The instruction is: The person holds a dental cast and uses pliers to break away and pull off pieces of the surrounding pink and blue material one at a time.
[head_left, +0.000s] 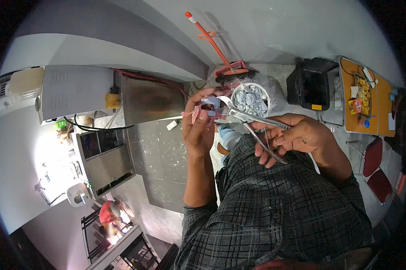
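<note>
Raised at the middle, my left hand (198, 128) has its fingers closed around a small mould-like piece (208, 107) with pale blue, dark and pink parts. My right hand (297, 139) grips the handles of a metal plier-like tool (263, 120), whose handles are spread apart. The tool's jaws point left and meet the edge of the piece; whether they bite on it I cannot tell. Just beyond both hands stands a round white bucket (269, 101) filled with pale grey-blue chunks.
A broom (214, 42) and a red dustpan lean at the wall. A black bin (313, 85) stands right of the bucket, beside a table (383, 108) with packets. Red chairs (373, 157) are at right. A metal cabinet (153, 100) is at left; a person in red sits lower left.
</note>
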`<state>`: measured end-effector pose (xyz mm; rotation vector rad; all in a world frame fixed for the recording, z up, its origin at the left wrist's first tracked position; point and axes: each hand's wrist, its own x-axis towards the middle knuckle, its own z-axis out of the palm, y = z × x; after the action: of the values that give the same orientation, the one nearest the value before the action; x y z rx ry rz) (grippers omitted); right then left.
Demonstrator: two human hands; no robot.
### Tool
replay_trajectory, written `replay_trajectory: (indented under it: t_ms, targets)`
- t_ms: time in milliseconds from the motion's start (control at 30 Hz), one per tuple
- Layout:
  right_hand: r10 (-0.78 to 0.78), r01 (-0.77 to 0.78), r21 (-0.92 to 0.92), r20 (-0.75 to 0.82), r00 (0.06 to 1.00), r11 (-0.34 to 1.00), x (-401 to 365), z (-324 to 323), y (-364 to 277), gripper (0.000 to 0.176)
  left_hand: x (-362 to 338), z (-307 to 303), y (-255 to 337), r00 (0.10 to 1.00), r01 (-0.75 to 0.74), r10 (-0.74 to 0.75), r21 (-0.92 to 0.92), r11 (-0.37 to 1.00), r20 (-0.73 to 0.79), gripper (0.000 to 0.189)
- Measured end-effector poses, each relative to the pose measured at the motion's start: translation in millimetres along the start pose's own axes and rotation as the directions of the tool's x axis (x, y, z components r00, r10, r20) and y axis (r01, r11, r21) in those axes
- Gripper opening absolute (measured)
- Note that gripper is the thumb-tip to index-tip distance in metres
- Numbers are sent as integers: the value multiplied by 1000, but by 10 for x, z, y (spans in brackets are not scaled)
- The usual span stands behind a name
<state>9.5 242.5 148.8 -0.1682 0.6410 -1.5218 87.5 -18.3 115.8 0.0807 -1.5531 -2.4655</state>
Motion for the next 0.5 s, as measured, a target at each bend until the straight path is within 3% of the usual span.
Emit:
replay_trajectory:
  t_ms: [100,200,267,500]
  targets:
    - [-31,29,75,37,999,997,8,-31,34,58,-2,3,-71,999,-51,52,-67,996,14,58]
    - [-49,44,98,48,998,994,42,-62,86,53,-27,56,-108,984,-180,180,6,984,-13,58]
    - [-52,48,100,42,998,994,63,-54,95,51,-32,52,-121,961,-274,271,94,957,50,58]
    - [120,-114,194,-19,993,974,129,59,47,38,-59,35,-175,934,-354,358,193,915,18,54]
